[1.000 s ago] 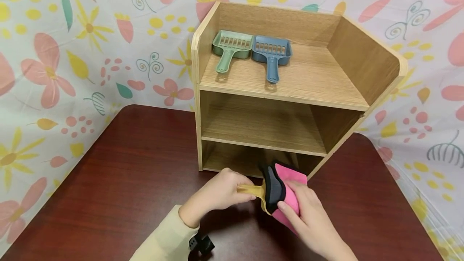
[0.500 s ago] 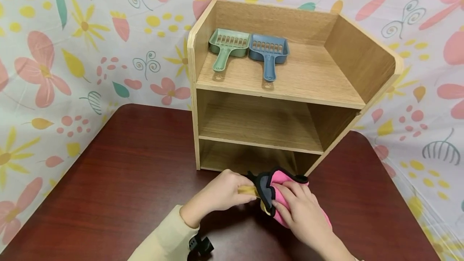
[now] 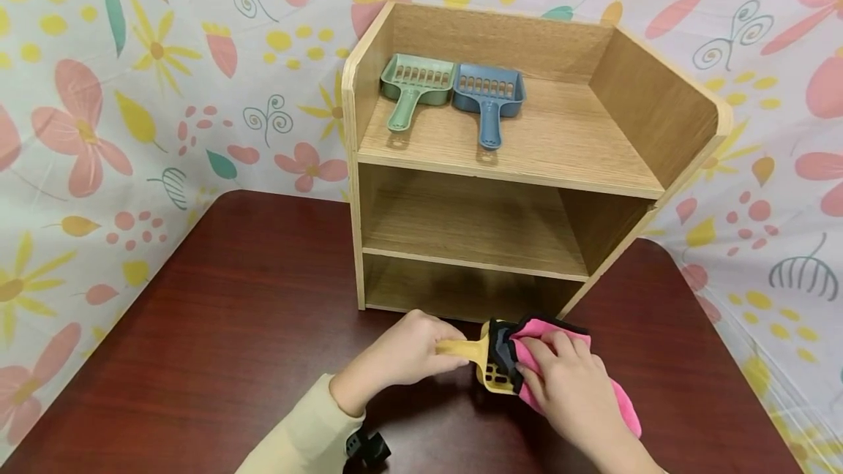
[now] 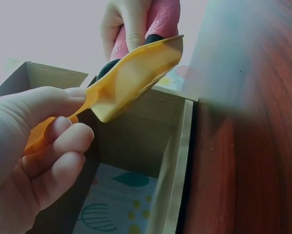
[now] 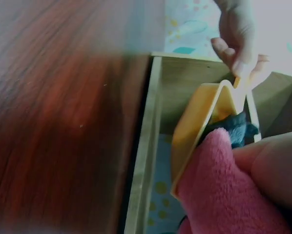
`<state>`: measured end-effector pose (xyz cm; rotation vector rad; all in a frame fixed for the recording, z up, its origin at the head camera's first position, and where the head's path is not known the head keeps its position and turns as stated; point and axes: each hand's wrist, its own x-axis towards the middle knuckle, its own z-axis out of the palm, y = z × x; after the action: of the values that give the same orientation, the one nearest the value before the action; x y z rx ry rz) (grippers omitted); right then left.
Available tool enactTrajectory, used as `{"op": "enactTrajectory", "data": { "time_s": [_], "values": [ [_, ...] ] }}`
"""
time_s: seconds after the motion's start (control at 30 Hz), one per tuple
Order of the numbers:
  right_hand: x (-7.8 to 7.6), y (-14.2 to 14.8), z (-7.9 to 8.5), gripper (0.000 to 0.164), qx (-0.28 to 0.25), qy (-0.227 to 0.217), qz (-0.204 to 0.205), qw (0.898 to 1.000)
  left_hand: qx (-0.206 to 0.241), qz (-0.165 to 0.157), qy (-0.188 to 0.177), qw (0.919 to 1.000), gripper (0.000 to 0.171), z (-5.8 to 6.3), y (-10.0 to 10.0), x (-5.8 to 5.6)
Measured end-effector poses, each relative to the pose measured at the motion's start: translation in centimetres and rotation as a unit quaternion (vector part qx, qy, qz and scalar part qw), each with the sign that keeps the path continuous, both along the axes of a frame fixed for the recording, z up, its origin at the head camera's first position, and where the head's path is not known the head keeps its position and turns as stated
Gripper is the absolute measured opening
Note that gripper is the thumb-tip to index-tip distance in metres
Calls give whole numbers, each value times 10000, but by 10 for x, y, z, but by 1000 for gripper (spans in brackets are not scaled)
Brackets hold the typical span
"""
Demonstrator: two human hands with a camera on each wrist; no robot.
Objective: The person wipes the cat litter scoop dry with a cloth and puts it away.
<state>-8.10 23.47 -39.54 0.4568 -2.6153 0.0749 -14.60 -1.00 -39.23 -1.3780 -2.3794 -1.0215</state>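
A yellow slotted litter scoop (image 3: pixel 495 379) is held by its handle in my left hand (image 3: pixel 411 348), in front of the shelf unit. In the left wrist view, thumb and curled fingers grip the handle, and the scoop's yellow underside (image 4: pixel 136 73) shows. My right hand (image 3: pixel 573 379) holds a pink cloth with black edging (image 3: pixel 622 404) and presses it into the scoop's pan. Plush pink cloth (image 5: pixel 224 185) lies against the pan's inner side in the right wrist view, with a dark grey part bunched near the handle. The cloth covers much of the pan.
Behind the hands stands a wooden shelf unit (image 3: pixel 514 178). On its top shelf lie a green litter scoop (image 3: pixel 417 83) and a blue litter scoop (image 3: pixel 489 93), side by side. The dark red table (image 3: pixel 197 357) meets a flowered backdrop (image 3: pixel 165 93).
My right hand has moved a little to the right with the cloth, uncovering slots of the yellow scoop near its handle. The left hand keeps its grip in nearly the same place.
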Motion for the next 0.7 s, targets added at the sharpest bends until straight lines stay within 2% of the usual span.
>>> {"op": "enactTrajectory", "data": {
  "time_s": [0.13, 0.27, 0.37, 0.5, 0.7],
  "values": [
    [0, 2, 4, 31, -343, -40, 76, 9994, 77, 39, -138, 9999, 10, 2, -1, 1],
    [0, -3, 7, 28, -977, -191, 379, 9943, 163, 37, -300, 9994, 10, 4, -1, 1],
    [1, -9, 7, 29, -1177, -266, 579, 9910, 162, -8, -258, 9995, 10, 3, 1, 1],
    [4, -15, 6, 34, -981, -223, 659, 9927, 141, -60, -52, 9999, 10, 1, 1, 1],
    [0, -14, 2, 35, -510, 83, 450, 9977, 142, -56, 165, 9997, 12, 0, 1, 1]
  ]
}}
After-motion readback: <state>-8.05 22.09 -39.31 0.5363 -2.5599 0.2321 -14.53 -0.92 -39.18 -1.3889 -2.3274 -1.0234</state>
